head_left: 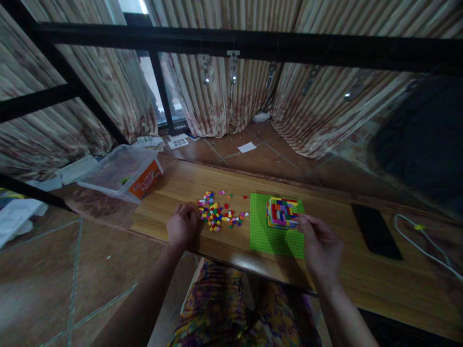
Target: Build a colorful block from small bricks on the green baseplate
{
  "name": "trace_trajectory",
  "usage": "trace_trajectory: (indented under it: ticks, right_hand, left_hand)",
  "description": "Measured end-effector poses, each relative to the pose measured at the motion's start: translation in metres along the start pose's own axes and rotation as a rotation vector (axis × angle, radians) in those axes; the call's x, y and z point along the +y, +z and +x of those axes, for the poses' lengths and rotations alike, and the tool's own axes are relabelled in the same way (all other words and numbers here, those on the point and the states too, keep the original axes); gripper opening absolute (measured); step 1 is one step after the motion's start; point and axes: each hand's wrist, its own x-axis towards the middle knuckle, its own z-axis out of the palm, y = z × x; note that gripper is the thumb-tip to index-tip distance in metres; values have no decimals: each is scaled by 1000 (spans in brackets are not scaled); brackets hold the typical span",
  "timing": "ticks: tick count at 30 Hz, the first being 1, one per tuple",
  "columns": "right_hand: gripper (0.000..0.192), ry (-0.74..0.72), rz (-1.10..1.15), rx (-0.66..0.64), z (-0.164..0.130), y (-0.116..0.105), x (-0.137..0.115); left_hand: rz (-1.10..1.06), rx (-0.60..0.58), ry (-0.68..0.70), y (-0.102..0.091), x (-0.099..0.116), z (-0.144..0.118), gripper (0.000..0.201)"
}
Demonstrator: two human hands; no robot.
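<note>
A block structure of many-coloured toy bricks (282,213) stands on the green baseplate (264,239). At its right side is my right hand (321,241), thumb and forefinger pinched together by the wall. A pale spot shows at those fingertips, too small to name. Loose small bricks (213,212) in many colours lie in a spread-out pile left of the baseplate. Just left of that pile my left hand (182,224) rests on the wooden table, fingers curled in. Whatever those curled fingers may hold is hidden.
The long low wooden table (231,250) carries a black phone (376,231) and a white cable (423,241) at the right. A clear plastic bin (115,168) with an orange label stands off its left end. A dark metal frame (231,41) crosses above.
</note>
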Motion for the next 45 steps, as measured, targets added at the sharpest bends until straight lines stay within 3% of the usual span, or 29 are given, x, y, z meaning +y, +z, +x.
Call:
trace_trajectory:
  ticks: [5, 8, 13, 23, 36, 45]
  right_hand:
    - [20, -220, -175, -400, -41, 36, -11]
    - [21, -275, -305, -508, -49, 58, -2]
    - [23, -325, -410, -532, -45, 81, 10]
    - [24, -495, -538, -621, -42, 111, 5]
    - [20, -437, -422, -593, -24, 104, 7]
    - [19, -493, -683, -726, 1, 156, -8]
  left_hand:
    - [3, -16, 1, 1, -1, 0, 21]
    - [-12, -22, 9, 2, -2, -1, 22]
    - [-26, -20, 5, 0, 0, -1, 22]
    - [-33, -47, -7, -2, 1, -2, 21]
    - [-68, -35, 6, 1, -1, -4, 21]
    - [-69, -28, 27, 1, -1, -4, 21]
